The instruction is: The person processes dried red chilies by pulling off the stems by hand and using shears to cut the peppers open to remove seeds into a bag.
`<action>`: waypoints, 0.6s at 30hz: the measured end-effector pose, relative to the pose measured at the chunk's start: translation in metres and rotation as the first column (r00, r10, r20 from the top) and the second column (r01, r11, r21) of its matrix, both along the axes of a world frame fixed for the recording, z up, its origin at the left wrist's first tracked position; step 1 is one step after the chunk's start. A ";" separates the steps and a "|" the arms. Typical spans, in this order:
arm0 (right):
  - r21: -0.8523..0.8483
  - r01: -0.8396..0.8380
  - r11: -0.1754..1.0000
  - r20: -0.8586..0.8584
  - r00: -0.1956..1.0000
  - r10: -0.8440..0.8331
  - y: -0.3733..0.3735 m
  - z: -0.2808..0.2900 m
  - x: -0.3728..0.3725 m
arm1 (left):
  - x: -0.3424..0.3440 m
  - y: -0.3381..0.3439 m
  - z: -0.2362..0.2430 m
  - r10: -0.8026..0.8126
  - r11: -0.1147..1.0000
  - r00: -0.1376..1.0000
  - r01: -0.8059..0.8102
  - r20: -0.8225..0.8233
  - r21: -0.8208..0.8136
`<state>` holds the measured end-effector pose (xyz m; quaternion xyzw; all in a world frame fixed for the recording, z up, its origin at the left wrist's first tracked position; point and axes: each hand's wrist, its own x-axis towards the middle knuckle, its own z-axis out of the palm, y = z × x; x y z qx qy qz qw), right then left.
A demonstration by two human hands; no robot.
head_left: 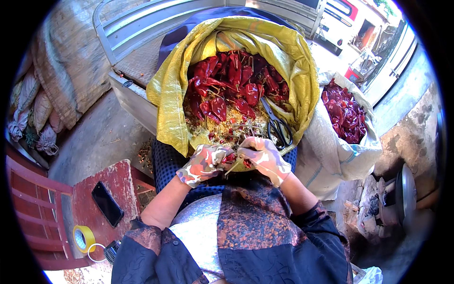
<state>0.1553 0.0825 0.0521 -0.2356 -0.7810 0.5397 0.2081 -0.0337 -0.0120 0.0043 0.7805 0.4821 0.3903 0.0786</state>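
Note:
My left hand (202,164), in a camouflage-patterned glove, is closed round a dried red chili pepper (230,158). Close beside it, my right hand (265,159), gloved alike, pinches at a chili; a bit of red (247,164) shows under its fingers, and a thin pale stem (232,167) sticks out between the hands. Both hands are at the near rim of a yellow woven sack (168,104), its mouth rolled open. Inside lie shiny dried chilies (235,71) over loose yellow seeds (236,118) and stem bits. Black-handled scissors (276,128) rest at the sack's right side.
A white sack (347,158) full of dried chilies stands to the right. On a worn red chair (87,189) at left lie a black phone (107,203) and a yellow tape roll (84,238). Behind the yellow sack is a grey metal cart bed (137,66). Filled sacks (42,106) lean at far left.

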 end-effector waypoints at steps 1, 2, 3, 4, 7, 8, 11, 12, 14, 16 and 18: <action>0.175 -0.006 0.985 0.076 0.997 -0.007 0.003 0.000 0.000 | 0.001 -0.001 -0.003 0.014 1.000 1.000 -0.013 0.013 -0.026; 0.210 -0.036 0.977 0.112 0.994 0.012 0.001 0.007 -0.002 | 0.004 -0.004 -0.005 0.029 0.998 0.999 -0.028 0.024 -0.050; 0.249 -0.042 0.968 0.149 0.989 0.005 0.001 0.010 -0.002 | 0.005 -0.006 -0.006 0.046 0.996 0.998 -0.043 0.036 -0.075; 0.105 -0.038 0.994 0.104 0.994 0.027 0.002 0.011 -0.005 | 0.005 -0.006 -0.006 -0.106 0.984 0.932 0.148 0.346 -0.097; -0.465 -0.190 0.865 -0.315 0.948 0.040 0.007 -0.009 -0.011 | 0.010 -0.006 -0.031 0.184 0.795 0.136 0.561 0.974 -0.229; -0.557 -0.230 0.798 -0.386 0.923 -0.004 0.005 -0.010 -0.012 | 0.012 -0.006 -0.028 0.200 0.785 0.016 0.596 0.980 -0.170; -0.739 -0.312 0.598 -0.500 0.848 -0.175 -0.007 -0.017 -0.017 | 0.021 -0.010 -0.020 -0.023 0.900 0.323 0.419 0.946 -0.121; -0.781 -0.303 0.547 -0.476 0.855 -0.206 -0.011 -0.015 -0.017 | 0.021 -0.010 -0.022 -0.053 0.927 0.434 0.356 0.899 -0.117; -0.807 -0.367 0.462 -0.507 0.832 -0.224 -0.015 -0.018 -0.014 | 0.029 -0.014 -0.017 -0.033 0.957 0.452 0.273 0.891 -0.103; -0.793 -0.458 0.403 -0.572 0.787 -0.231 -0.010 -0.032 -0.013 | 0.027 -0.005 -0.008 -0.134 0.932 0.447 0.360 0.884 -0.041; -0.825 -0.447 0.346 -0.545 0.792 -0.275 -0.011 -0.026 -0.013 | 0.030 -0.003 -0.001 -0.124 0.947 0.548 0.314 0.827 -0.066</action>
